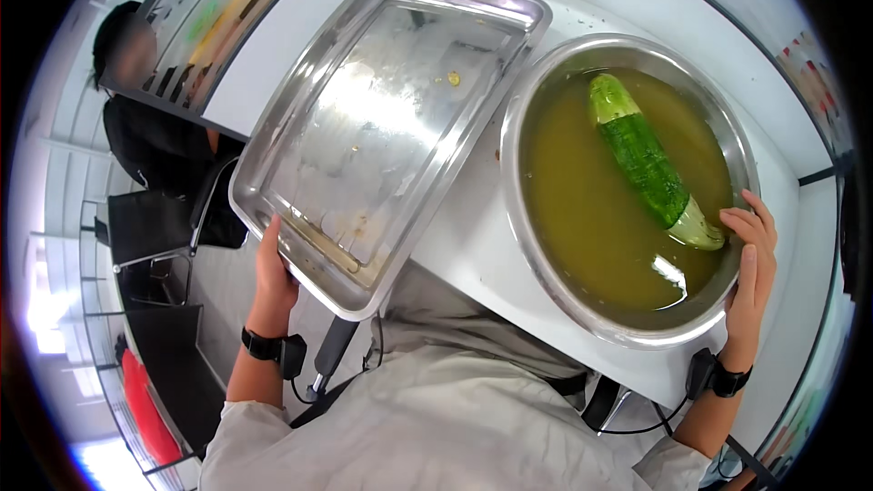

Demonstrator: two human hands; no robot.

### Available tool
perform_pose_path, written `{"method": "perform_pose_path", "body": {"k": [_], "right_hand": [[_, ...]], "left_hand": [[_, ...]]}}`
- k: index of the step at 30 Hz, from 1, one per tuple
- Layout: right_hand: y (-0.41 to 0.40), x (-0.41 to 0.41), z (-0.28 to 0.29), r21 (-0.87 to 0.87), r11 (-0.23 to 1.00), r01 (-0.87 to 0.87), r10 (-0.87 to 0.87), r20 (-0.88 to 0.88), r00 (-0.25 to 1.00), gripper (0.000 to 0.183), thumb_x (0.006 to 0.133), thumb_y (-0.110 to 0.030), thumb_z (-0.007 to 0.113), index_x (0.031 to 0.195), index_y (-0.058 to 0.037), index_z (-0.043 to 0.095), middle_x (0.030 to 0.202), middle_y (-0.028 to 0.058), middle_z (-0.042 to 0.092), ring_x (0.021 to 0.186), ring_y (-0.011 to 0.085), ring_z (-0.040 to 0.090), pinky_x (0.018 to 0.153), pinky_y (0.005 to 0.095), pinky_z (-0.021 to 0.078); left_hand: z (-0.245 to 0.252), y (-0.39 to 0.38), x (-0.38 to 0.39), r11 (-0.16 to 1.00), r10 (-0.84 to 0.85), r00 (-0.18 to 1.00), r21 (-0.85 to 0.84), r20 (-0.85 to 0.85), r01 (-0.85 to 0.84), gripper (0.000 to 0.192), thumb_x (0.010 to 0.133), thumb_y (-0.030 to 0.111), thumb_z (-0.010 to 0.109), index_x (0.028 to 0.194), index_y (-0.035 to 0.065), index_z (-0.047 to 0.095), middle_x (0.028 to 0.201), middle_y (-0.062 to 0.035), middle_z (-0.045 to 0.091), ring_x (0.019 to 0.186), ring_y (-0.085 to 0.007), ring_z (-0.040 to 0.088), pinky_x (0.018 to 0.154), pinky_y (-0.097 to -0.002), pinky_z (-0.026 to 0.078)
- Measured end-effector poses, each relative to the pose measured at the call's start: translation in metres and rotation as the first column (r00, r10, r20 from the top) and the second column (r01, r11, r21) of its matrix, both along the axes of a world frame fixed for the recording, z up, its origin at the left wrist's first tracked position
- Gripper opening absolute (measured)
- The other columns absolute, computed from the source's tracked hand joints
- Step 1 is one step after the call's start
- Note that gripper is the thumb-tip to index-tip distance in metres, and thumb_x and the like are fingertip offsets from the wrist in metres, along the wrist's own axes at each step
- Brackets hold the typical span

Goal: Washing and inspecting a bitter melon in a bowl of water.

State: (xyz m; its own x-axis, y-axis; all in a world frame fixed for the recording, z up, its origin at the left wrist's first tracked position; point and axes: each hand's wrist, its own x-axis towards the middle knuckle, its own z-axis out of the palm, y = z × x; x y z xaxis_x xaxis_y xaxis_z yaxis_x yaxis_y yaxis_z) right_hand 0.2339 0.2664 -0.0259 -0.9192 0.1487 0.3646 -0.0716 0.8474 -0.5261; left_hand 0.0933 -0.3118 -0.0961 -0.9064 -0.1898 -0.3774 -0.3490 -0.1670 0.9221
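My left hand [275,281] grips the near left corner of a rectangular stainless steel tray [382,116], thumb over the rim. A little murky liquid and a few yellowish bits lie in the tray, whose near end juts past the table edge. At the right, my right hand [750,273] rests on the rim of a round metal basin [539,266], its fingers spread over the edge. Cloudy yellow-green liquid fills much of the basin. In it floats a large green zucchini-like vegetable [644,164], paler at both ends, its lower tip close to my right fingertips.
The white table [470,232] has low white partitions [266,48] around it. Small dark crumbs dot the table behind the basin. Beyond the left partition a person in black sits near a black chair [153,225]. Cables run from bands on both my wrists.
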Motion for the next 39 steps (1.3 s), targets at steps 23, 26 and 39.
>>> {"method": "perform_pose_path", "body": {"k": [23,26,39], "right_hand": [[-0.021,0.032,0.022,0.054,0.987,0.149,-0.144,-0.091,0.985,0.016,0.093,-0.001,0.065,0.107,0.0006,0.071,0.117,0.0154,0.071,0.121,0.0327,0.063,0.104,0.0405,0.0467],[-0.025,0.082,0.028,-0.013,0.942,0.336,-0.333,-0.173,0.927,0.016,0.088,0.009,0.068,0.085,-0.0007,0.054,0.089,0.0082,0.059,0.086,0.0195,0.056,0.080,0.0292,0.0449],[-0.091,0.292,-0.007,-0.699,0.519,0.492,0.144,0.639,0.756,0.070,0.088,-0.008,0.081,0.152,-0.0064,0.052,0.120,0.0142,0.075,0.084,0.0175,0.073,0.072,0.0301,0.0588]], "left_hand": [[0.010,0.001,-0.028,0.883,-0.469,0.881,-0.049,-0.064,0.467,0.026,0.109,0.019,0.052,0.098,0.0005,0.066,0.063,-0.0055,0.058,0.048,-0.0057,0.042,0.045,-0.0221,0.029],[-0.010,-0.014,-0.039,0.746,-0.663,0.722,-0.100,-0.199,0.658,0.020,0.099,0.002,0.057,0.081,0.0076,0.052,0.064,-0.0002,0.050,0.053,-0.0074,0.043,0.049,-0.0230,0.031],[-0.128,-0.071,-0.072,0.668,-0.742,0.660,-0.193,-0.112,0.719,0.058,0.076,-0.012,0.065,0.133,-0.0016,0.054,0.131,-0.0171,0.060,0.102,-0.0206,0.064,0.085,-0.0320,0.050]]}}
